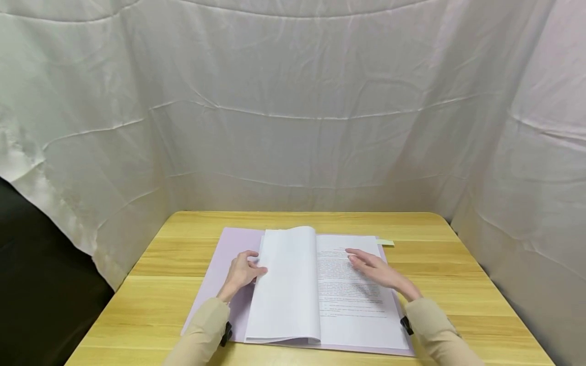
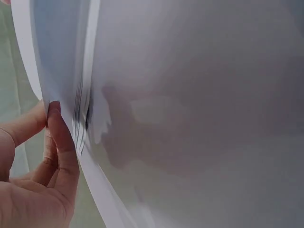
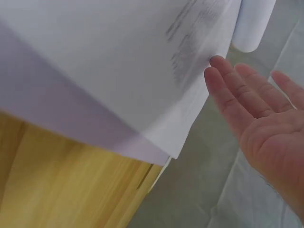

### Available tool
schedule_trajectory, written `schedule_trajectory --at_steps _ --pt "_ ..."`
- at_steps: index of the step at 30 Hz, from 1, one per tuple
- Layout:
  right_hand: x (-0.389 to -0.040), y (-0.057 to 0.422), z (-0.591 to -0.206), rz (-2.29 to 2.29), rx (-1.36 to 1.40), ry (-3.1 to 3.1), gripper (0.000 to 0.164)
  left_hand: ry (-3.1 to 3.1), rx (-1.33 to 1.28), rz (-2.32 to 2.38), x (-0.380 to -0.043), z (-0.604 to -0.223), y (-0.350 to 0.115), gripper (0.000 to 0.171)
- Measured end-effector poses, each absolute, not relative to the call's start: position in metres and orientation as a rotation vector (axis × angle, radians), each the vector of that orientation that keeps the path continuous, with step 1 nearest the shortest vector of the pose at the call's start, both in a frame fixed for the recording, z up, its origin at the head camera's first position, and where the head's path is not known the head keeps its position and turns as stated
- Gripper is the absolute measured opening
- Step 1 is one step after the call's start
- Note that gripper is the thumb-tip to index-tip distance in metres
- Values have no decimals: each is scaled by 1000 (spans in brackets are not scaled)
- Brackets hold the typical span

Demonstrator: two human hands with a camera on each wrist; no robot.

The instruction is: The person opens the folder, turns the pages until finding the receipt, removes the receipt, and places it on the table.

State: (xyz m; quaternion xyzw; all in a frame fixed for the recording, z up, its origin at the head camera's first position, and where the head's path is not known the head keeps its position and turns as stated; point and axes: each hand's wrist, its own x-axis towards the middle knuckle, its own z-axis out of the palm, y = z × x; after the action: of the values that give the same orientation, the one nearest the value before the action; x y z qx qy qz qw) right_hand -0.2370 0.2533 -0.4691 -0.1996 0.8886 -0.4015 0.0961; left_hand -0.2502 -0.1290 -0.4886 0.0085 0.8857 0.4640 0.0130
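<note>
A lilac folder [image 1: 208, 284] lies spread on the table with white sheets inside. Several sheets [image 1: 286, 284] are turned over to the left, their blank side up and their fold curving near the middle. My left hand [image 1: 242, 272] pinches the left edge of these turned sheets between thumb and fingers; the left wrist view shows the paper edge [image 2: 40, 71] between the fingertips. On the right lies a printed page [image 1: 352, 284] with lines of text. Over it hovers my right hand [image 1: 377, 269], fingers extended and holding nothing.
A pale yellow-green tab [image 1: 385, 242] sticks out past the folder's upper right edge. The wooden table [image 1: 151, 305] extends around the folder. Pale grey curtains [image 1: 293, 101] hang behind and at both sides, with a dark area [image 1: 41, 284] at the far left.
</note>
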Motion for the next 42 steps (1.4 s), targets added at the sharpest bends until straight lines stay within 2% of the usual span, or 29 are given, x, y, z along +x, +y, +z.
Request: schedule_trajectory --at_steps 8,19,31,36,42 --pt "-245 261 -473 -1168 -557 2632 53 2864 112 1282 -250 -494 -131 56" --pt "-269 272 -478 -1108 -742 2634 53 2922 161 1143 -250 -497 -129 60" --pt "-291 283 -487 -1024 -621 2778 49 2878 457 1054 -250 -500 -124 30" --pt "-297 286 -492 -965 -608 2861 48 2810 591 1017 -249 -500 -123 35" --pt "-301 289 -492 -960 -516 2861 51 2734 631 980 -245 -499 -126 44"
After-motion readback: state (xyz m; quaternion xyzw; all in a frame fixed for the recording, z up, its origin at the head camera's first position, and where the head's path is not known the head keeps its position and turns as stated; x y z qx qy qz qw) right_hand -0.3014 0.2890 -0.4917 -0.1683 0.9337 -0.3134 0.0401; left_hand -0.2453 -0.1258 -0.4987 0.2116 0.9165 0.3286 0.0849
